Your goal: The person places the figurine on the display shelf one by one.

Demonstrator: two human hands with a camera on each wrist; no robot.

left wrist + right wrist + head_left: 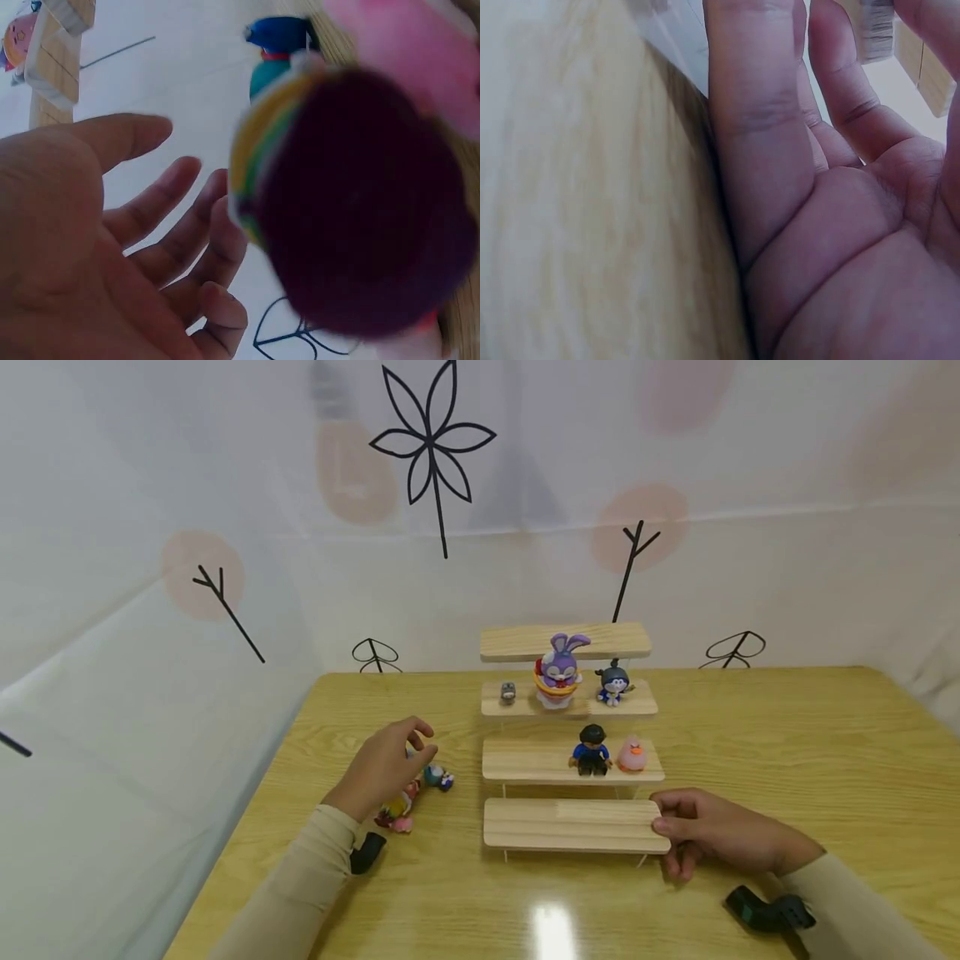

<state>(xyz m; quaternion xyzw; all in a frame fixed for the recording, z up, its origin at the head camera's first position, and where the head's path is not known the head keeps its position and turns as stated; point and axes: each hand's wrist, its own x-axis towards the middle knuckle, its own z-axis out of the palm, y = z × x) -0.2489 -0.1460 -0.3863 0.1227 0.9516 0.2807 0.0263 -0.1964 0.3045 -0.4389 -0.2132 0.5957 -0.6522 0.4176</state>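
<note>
My left hand [385, 766] is over a small group of toy figures on the left of the table, its fingers loosely bent with nothing between them. In the left wrist view, a figure with a dark purple base [367, 202] lies right by the fingertips. A blue-and-teal figure [438, 777] and a pink piece [402, 824] lie beside that hand; it partly hides the others. My right hand [723, 831] pinches the right end of the lowest step of a wooden tiered display stand [573, 825], thumb on top and fingers at the side.
Upper steps hold a purple rabbit figure [560, 670], a small grey figure [507, 692], a dark-haired blue figure [613, 683], a black-haired toy person [592, 750] and a pink duck [632, 755]. A printed white cloth [465, 585] hangs behind the table [787, 735].
</note>
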